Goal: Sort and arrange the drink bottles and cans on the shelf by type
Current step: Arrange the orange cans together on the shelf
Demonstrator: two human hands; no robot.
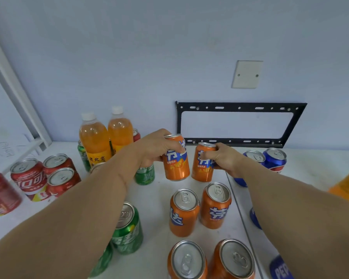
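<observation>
Far off my left fingers sit the red cola cans (31,175), grouped on the white shelf (155,198); nearer, two orange-drink bottles (107,137) stand at the back wall, just beyond my left wrist, with green cans (144,174) under and beside my left forearm. My left hand (155,147) is closed around an orange can (175,158), fingers (174,148) wrapped over the upper label, can upright, looks lifted slightly off the shelf, can't confirm. Just beside it my right hand (224,159) is clamped on a second orange can (203,163), fingers curled round its side; base seems at or near the shelf. Both cans are at the back of the orange group; four more orange cans (201,210) stand in two pairs on the near side of my fingers, so these look like the back row of that block. Risks, my guess: the two held cans are nearly touching, so setting them down together could knock one against the other and tip it; my left forearm passes right over a green can (127,228) and could sweep it when I pull back; my right forearm crosses the shelf seam and hides part of a blue can, same risk there. Right of my right fingers: blue cans (270,159) near the back, more blue partly hidden under the arm. Behind my fingers a black wall bracket (240,123), not in the way. Orange thing at the far right edge, can't tell what.
</observation>
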